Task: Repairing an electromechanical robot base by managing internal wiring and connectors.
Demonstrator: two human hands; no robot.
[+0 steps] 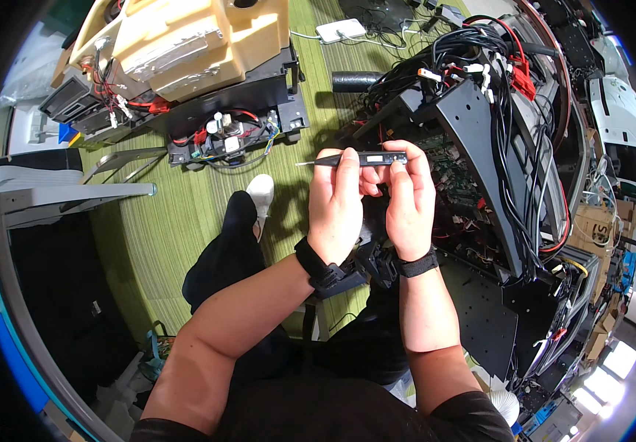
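Observation:
A slim black voltage tester pen (374, 158) lies level between my two hands, its thin pale tip pointing left. A small light window shows on its side. Thumb and fingers of my left hand (335, 210) are closed round the tip half. At the other end, my right hand (410, 214) pinches the pen's butt between thumb and fingers. Both wrists wear black straps with dark modules. Just right of my hands stands an open black metal chassis (473, 125), with green circuit boards (443, 173) inside and bundled black cables over its top.
At the upper left sits a cream plastic housing (185, 44) on a black base with exposed wiring (229, 136). Grey metal arms (75, 193) jut in from the left. A black tube (355, 81) and a white power strip (340, 30) lie on the green carpet (148, 243).

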